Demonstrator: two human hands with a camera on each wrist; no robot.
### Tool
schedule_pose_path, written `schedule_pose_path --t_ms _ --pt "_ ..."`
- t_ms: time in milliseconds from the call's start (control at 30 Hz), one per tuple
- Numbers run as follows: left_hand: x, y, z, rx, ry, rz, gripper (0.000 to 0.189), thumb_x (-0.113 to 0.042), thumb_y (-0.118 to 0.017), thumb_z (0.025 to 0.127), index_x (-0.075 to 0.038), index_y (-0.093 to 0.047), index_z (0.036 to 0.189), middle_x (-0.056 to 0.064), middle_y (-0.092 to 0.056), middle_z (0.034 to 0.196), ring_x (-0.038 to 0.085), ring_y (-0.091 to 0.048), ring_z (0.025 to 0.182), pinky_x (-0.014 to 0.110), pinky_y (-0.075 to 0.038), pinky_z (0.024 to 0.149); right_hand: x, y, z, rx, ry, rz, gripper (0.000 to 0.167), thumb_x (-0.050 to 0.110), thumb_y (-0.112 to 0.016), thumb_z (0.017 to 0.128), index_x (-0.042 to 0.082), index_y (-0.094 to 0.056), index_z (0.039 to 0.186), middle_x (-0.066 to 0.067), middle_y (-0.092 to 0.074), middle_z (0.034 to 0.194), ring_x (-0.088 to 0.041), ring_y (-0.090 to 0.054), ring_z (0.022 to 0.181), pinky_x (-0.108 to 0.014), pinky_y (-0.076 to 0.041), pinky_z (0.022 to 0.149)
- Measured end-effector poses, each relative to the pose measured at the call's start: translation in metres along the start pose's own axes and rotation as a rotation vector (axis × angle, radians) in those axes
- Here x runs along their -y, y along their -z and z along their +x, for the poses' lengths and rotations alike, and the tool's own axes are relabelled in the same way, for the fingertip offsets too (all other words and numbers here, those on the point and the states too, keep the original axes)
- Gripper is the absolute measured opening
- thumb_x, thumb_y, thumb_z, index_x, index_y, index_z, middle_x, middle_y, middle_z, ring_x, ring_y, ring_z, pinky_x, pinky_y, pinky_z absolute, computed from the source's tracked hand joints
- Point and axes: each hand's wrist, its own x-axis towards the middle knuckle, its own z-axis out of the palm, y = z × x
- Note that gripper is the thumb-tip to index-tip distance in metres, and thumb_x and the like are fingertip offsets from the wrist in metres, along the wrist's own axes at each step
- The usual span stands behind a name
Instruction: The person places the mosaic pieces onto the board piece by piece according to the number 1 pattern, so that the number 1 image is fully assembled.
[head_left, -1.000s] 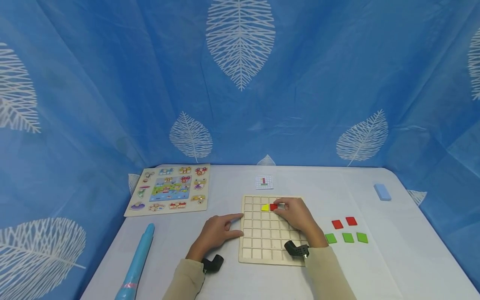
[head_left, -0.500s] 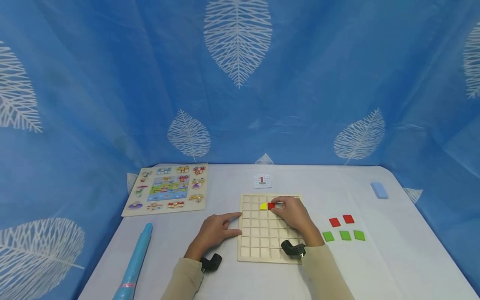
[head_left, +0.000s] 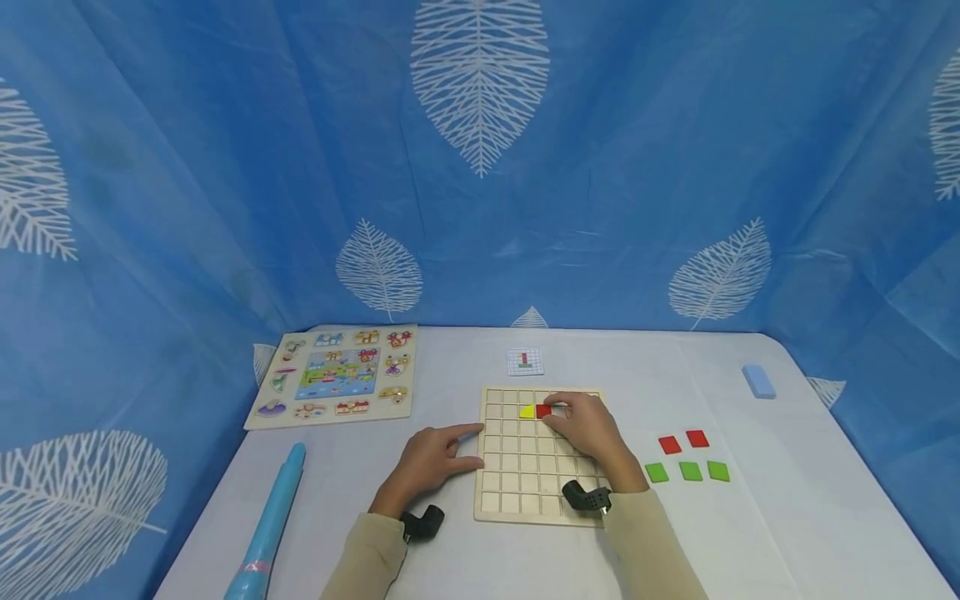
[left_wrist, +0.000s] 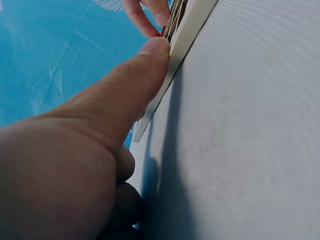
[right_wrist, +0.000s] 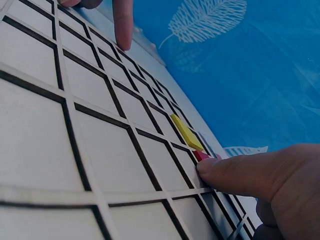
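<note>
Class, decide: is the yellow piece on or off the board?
On the board: the head view shows the yellow piece within its grid, beside the red tile that the right hand touches.

Left hand low and large here, thumb stretched out, its tip right against the edge of the board! Just past it, up top, the fingers of the right hand, a sliver of red tile beside them. Blue curtain behind, white table opposite, a long shadow slanting across it.
</note>
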Motion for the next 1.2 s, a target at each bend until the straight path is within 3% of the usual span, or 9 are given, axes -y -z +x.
schedule_pose_path --t_ms 100,133,233,300,400,600,933,1200 --pt "-0.001 0.0 0.0 0.007 0.002 -0.004 0.059 -0.049 -0.08 0.084 -0.026 -0.068 0.137 -0.012 -0.037 0.058 0.004 -0.03 0.052 0.024 -0.027 0.051 -0.001 0.001 -0.001 -0.019 0.002 -0.014 0.029 0.026 -0.081 0.089 0.016 -0.078 0.117 -0.007 -0.073 0.108 -0.022 -0.061 0.087 -0.044 -0.048 0.078" --pt "-0.001 -0.001 0.0 0.009 0.003 -0.007 0.059 -0.049 -0.08 0.084 -0.026 -0.068 0.137 -0.012 -0.037 0.058 0.004 -0.03 0.052 0.024 -0.027 0.051 -0.002 0.001 -0.001 -0.022 -0.002 -0.013 0.029 0.026 -0.081 0.089 0.016 -0.078 0.117 -0.007 -0.073 0.109 -0.022 -0.061 0.089 -0.044 -0.048 0.078" --pt "0.0 -0.002 0.001 0.015 0.006 -0.007 0.06 -0.05 -0.08 0.084 -0.026 -0.067 0.137 -0.012 -0.037 0.058 0.004 -0.03 0.052 0.024 -0.027 0.052 -0.003 0.001 -0.002 -0.019 -0.016 0.011 0.03 0.025 -0.08 0.089 0.016 -0.077 0.117 -0.005 -0.071 0.088 -0.019 -0.056 0.076 -0.041 -0.047 0.071" --pt "0.0 -0.002 0.001 0.015 0.006 -0.007 0.06 -0.051 -0.079 0.084 -0.026 -0.067 0.137 -0.012 -0.037 0.058 0.004 -0.03 0.052 0.024 -0.027 0.052 -0.003 0.003 -0.003 -0.018 -0.025 0.048 0.03 0.025 -0.079 0.09 0.015 -0.077 0.118 -0.002 -0.06 0.069 -0.017 -0.049 0.065 -0.037 -0.042 0.063" --pt "0.0 -0.001 0.001 0.017 0.006 0.0 0.06 -0.051 -0.079 0.085 -0.027 -0.067 0.138 -0.012 -0.037 0.058 0.004 -0.03 0.052 0.024 -0.027 0.052 -0.006 0.009 -0.006 -0.019 -0.036 0.112 0.029 0.026 -0.076 0.092 0.015 -0.076 0.119 0.001 -0.044 0.055 -0.015 -0.035 0.052 -0.034 -0.035 0.054" --pt "-0.001 0.002 -0.001 0.021 0.009 0.006 0.059 -0.051 -0.079 0.085 -0.027 -0.067 0.138 -0.012 -0.037 0.057 0.005 -0.03 0.052 0.024 -0.027 0.052 -0.014 0.022 -0.017 -0.079 -0.035 0.141 0.025 0.029 -0.075 0.095 0.016 -0.077 0.116 0.003 -0.037 0.055 -0.014 -0.032 0.049 -0.031 -0.033 0.048" --pt "0.001 0.0 0.0 0.01 -0.004 0.01 0.059 -0.052 -0.079 0.085 -0.026 -0.067 0.137 -0.012 -0.037 0.058 0.004 -0.03 0.052 0.024 -0.027 0.052 -0.036 0.05 -0.038 -0.111 -0.045 0.061 0.019 0.024 -0.078 0.092 0.015 -0.078 0.108 0.003 -0.033 0.057 -0.015 -0.029 0.053 -0.032 -0.029 0.051" --pt "0.001 0.0 0.0 0.01 -0.01 0.008 0.06 -0.052 -0.079 0.084 -0.025 -0.068 0.137 -0.012 -0.036 0.057 0.005 -0.03 0.051 0.025 -0.027 0.052 -0.065 0.078 -0.054 -0.105 -0.096 -0.027 0.023 0.027 -0.077 0.093 0.013 -0.077 0.111 0.001 -0.037 0.058 -0.017 -0.035 0.051 -0.031 -0.031 0.047"
